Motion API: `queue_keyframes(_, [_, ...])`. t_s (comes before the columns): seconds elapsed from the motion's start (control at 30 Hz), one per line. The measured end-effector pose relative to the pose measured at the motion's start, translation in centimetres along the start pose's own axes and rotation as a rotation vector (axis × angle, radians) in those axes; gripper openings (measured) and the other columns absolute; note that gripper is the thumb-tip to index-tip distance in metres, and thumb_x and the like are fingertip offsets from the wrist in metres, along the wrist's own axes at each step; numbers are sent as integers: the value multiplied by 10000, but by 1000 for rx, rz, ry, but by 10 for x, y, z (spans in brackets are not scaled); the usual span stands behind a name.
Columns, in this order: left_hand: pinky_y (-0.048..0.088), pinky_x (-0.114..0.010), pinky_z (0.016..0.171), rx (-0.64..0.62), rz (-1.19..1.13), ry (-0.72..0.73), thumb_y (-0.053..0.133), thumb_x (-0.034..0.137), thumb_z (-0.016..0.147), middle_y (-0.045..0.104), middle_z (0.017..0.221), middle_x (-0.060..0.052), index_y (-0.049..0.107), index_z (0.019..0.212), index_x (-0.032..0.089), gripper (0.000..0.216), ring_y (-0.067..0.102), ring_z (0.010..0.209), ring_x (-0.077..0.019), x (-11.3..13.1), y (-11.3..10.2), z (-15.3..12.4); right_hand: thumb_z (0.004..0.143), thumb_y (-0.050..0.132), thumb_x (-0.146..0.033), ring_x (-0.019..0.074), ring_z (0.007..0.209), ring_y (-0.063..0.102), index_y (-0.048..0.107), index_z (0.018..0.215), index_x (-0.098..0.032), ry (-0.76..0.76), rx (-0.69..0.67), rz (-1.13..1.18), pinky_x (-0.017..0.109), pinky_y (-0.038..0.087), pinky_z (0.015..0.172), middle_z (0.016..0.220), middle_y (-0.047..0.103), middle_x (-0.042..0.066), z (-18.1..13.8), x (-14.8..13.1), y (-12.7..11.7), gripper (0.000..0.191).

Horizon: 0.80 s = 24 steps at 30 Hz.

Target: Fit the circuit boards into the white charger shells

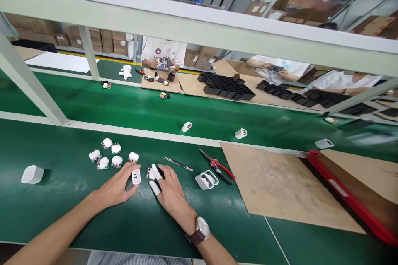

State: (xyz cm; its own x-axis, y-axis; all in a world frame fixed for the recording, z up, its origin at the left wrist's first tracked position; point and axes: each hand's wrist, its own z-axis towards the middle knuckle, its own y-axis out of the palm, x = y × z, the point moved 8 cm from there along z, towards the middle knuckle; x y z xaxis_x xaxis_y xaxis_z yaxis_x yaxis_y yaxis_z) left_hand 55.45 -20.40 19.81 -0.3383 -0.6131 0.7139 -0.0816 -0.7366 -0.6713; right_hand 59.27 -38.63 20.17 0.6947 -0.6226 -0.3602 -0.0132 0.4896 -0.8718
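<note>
My left hand [120,184] is closed around a white charger housing [136,177], its end with two slots turned up. White finger cots cover the thumb and index finger of my right hand [171,188]. Those fingers close about a small circuit board [150,173] with a white top, low over the green table; the contact is partly hidden. Several like circuit boards [116,161] lie to the left, beyond my left hand. Right of my right hand are tweezers [178,163], red-and-black pliers [217,165] and a pair of white housings [207,179] standing together.
A lone white housing [32,174] stands at far left. At right lie a brown board [280,186] and a red-edged bin [348,194]. Across a metal frame [149,133], white housings [241,133] sit on a green belt [133,109]. Co-workers [164,54] handle black parts beyond.
</note>
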Motion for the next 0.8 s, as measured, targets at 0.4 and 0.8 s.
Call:
queue_keyframes(0.4, [515, -507, 1138, 58, -63, -9, 628, 257, 1010, 568, 1460, -133, 266, 1588, 308, 684, 599, 1341, -294, -1, 2, -5, 991, 590, -129, 280, 1143, 616, 503, 1420, -267, -184, 165, 241, 491, 605, 938, 1240, 635, 118, 18, -40, -42, 460])
queue_keyframes(0.8, [530, -517, 1094, 84, -1, 84, 606, 215, 1010, 627, 1418, -123, 202, 1624, 296, 740, 600, 1307, -295, 8, 1, -4, 948, 556, -61, 324, 1154, 541, 631, 1120, -184, -317, -13, 56, 498, 629, 871, 1261, 567, 163, 21, -59, -37, 225])
